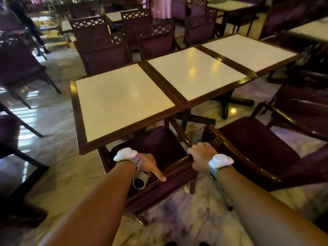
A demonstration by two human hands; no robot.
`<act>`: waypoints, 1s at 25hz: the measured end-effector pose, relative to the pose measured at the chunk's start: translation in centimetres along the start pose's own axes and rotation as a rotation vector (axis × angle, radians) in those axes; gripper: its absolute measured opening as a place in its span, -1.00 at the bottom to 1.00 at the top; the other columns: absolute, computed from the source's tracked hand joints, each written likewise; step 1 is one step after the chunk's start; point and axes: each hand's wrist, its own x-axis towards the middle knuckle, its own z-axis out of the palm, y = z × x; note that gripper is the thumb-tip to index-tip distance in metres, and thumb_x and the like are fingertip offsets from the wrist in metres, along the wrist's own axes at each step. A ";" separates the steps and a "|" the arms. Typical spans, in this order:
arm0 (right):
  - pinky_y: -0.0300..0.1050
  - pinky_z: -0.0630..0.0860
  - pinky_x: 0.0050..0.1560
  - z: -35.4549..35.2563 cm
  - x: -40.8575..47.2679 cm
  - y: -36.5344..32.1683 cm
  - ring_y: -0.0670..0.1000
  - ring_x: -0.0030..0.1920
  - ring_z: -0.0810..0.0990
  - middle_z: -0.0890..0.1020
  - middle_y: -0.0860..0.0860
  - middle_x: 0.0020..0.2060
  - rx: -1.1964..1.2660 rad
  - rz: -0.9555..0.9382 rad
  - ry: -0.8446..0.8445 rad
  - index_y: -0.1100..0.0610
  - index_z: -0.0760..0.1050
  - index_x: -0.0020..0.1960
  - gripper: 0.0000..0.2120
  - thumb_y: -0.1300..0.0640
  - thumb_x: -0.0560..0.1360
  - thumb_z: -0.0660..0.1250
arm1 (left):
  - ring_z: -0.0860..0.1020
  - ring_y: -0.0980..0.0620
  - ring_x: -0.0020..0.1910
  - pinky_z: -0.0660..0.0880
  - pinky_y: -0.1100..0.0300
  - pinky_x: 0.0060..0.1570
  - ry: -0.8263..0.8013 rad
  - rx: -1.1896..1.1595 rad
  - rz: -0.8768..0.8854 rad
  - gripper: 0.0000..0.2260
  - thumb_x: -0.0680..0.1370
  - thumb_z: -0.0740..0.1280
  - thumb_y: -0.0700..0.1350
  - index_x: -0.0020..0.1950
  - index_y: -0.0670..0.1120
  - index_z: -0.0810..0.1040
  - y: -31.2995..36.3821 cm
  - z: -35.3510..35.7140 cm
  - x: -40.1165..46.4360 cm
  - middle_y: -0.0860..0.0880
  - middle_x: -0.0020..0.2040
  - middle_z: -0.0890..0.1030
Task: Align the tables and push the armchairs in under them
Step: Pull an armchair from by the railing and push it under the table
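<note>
Three white tables (193,73) stand side by side in a row. A purple armchair (159,148) sits partly under the near left table. The right hand (200,157) grips the chair's top right corner. The left hand (149,165) holds a small tube (140,181), one finger touching the chair back.

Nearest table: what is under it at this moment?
Under the nearest table, the armchair is pushed partway in; its seat front sits beneath the tabletop. Both hands, left and right, are on its back. The table's base is mostly covered.
</note>
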 end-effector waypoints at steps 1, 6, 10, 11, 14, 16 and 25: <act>0.05 0.37 0.19 -0.1 -0.6 0.0 0.19 0.15 0.50 0.61 0.07 0.04 0.047 0.007 0.045 0.08 0.55 0.09 -0.71 0.09 0.38 0.34 | 0.61 -0.02 -0.29 0.54 0.13 -0.18 0.026 -0.056 0.027 -0.57 0.33 0.62 0.24 -0.15 -0.10 0.65 1.1 -0.5 0.1 -0.08 -0.19 0.67; 0.08 0.52 0.16 -1.9 -5.8 2.0 0.17 0.18 0.56 0.65 0.04 0.11 0.246 0.164 0.160 0.05 0.60 0.18 -0.59 0.00 0.40 0.20 | 0.54 -0.05 -0.34 0.45 0.13 -0.31 0.257 -0.090 0.339 -0.69 0.59 0.42 0.09 -0.05 -0.18 0.65 10.3 -1.0 1.3 -0.10 -0.21 0.63; 0.09 0.53 0.15 -4.5 -12.2 6.9 0.17 0.15 0.56 0.65 0.09 0.11 0.378 0.433 0.233 0.05 0.62 0.17 -0.66 0.02 0.43 0.28 | 0.58 -0.06 -0.36 0.56 0.09 -0.21 0.352 -0.035 0.569 -0.75 0.58 0.43 -0.01 -0.23 -0.11 0.64 20.1 2.0 2.8 -0.09 -0.31 0.65; 0.07 0.53 0.15 -5.0 -13.3 8.0 0.16 0.16 0.56 0.65 0.08 0.10 0.391 0.477 0.248 0.04 0.62 0.16 -0.65 0.01 0.42 0.27 | 0.58 -0.05 -0.37 0.55 0.12 -0.23 0.362 -0.026 0.604 -0.76 0.58 0.43 -0.02 -0.24 -0.11 0.63 21.8 2.8 3.0 -0.09 -0.32 0.65; 0.07 0.54 0.12 -5.1 -18.2 12.5 0.14 0.15 0.56 0.67 0.05 0.05 0.403 0.633 0.340 0.06 0.64 0.11 -0.70 0.07 0.42 0.29 | 0.57 -0.04 -0.40 0.49 0.19 -0.28 0.291 0.055 0.675 -0.77 0.59 0.43 -0.03 -0.14 -0.18 0.67 29.0 6.6 3.8 -0.07 -0.32 0.65; 0.07 0.55 0.11 -5.3 -21.0 15.2 0.14 0.15 0.57 0.68 0.05 0.04 0.386 0.693 0.403 0.07 0.64 0.08 -0.71 0.09 0.42 0.27 | 0.58 -0.02 -0.38 0.49 0.20 -0.27 0.228 0.095 0.703 -0.75 0.58 0.43 0.02 -0.12 -0.17 0.67 33.2 8.9 4.4 -0.04 -0.32 0.65; 0.12 0.58 0.09 -4.2 -33.2 29.3 0.20 0.14 0.61 0.67 0.11 0.09 0.365 0.862 0.398 0.09 0.62 0.11 -0.70 0.05 0.45 0.24 | 0.61 -0.09 -0.03 0.47 0.10 -0.04 0.213 0.220 0.768 -0.65 0.53 0.46 0.17 0.05 -0.11 0.64 50.1 19.0 5.9 0.00 -0.11 0.63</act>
